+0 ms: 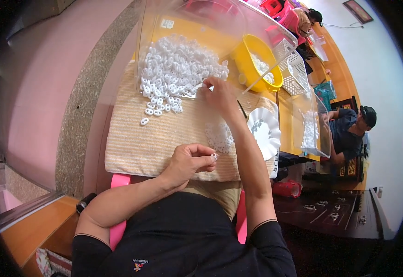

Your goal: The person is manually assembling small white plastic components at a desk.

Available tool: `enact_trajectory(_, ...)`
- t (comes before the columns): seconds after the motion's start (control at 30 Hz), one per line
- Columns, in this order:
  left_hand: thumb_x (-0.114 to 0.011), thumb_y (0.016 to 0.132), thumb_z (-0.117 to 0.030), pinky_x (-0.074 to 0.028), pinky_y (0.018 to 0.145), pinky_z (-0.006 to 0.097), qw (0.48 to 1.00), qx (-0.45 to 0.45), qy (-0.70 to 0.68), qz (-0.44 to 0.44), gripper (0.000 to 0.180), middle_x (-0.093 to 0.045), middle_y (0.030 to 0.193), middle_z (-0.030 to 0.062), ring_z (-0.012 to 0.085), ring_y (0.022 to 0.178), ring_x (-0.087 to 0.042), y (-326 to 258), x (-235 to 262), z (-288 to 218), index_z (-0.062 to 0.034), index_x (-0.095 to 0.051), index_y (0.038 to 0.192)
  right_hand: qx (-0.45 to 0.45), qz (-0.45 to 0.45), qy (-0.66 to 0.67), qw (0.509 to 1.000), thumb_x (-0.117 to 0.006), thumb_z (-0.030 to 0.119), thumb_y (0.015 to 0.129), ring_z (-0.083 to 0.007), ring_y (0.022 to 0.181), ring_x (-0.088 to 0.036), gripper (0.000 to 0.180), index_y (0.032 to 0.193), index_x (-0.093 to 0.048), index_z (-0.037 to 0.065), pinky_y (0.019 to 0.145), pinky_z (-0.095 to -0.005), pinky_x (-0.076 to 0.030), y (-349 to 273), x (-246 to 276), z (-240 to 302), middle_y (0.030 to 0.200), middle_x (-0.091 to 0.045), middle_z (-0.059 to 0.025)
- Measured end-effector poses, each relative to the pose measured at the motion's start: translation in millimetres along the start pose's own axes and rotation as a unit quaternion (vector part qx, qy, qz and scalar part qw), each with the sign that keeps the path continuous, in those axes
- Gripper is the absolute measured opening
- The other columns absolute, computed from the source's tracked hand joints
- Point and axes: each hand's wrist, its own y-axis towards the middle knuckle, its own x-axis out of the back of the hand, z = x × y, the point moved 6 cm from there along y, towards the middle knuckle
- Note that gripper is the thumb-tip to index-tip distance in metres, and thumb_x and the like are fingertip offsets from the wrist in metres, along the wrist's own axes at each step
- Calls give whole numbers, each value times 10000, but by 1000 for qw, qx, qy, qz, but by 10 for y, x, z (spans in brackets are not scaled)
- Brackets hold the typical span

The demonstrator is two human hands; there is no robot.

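My left hand (190, 164) is closed in a pinch above the near edge of a striped towel (132, 147), holding a small white plastic piece (214, 157) between thumb and fingertips. My right hand (218, 95) is stretched forward to the right edge of a heap of white oval two-hole plastic pieces (176, 62). Its fingers are curled; what they hold, if anything, is hidden. Several loose pieces (157, 106) spill from the heap onto the towel. Beside my right forearm is a little pile of small translucent white parts (219, 137).
A clear plastic bin (140, 51) surrounds the heap. To the right are a white wavy-rimmed dish (267, 138) with small parts, a yellow basin (243, 55), a white perforated basket (294, 69) and another clear bin (319, 124). A person (349, 131) sits at the far right.
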Motion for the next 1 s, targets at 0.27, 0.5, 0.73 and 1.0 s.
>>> enact_trajectory(0.27,-682,832,-18,-573,718,284,1000,-4,-4,0,146,-662,876,95,165,760,-656,-9,-17,-11,28,-637,963,87,-35,93,991,-579,150,902,-352,810,-625,189,988,-680,15,733,-376,-494,-415,318,102,886,-656,-146)
enact_trajectory(0.5,-666,838,-4,-574,717,286,1000,-8,-3,-2,129,-660,871,99,162,768,-652,7,-3,1,28,-635,959,56,6,49,997,-589,115,860,-354,869,-629,196,1012,-670,22,763,-389,-495,-865,395,-8,941,-648,-161)
enact_trajectory(0.73,-667,838,-6,-575,721,283,1000,-6,-6,-5,131,-655,870,100,160,767,-654,24,4,7,32,-625,957,24,32,-2,999,-608,95,815,-313,859,-639,126,916,-679,66,756,-391,-506,-955,334,-225,905,-660,-112)
enact_trajectory(1.0,-668,841,-8,-574,719,288,1000,0,-6,-3,128,-654,860,94,153,763,-649,27,3,10,20,-629,959,51,11,3,999,-599,98,811,-294,870,-638,154,933,-692,88,757,-382,-504,-978,343,-159,886,-663,-94)
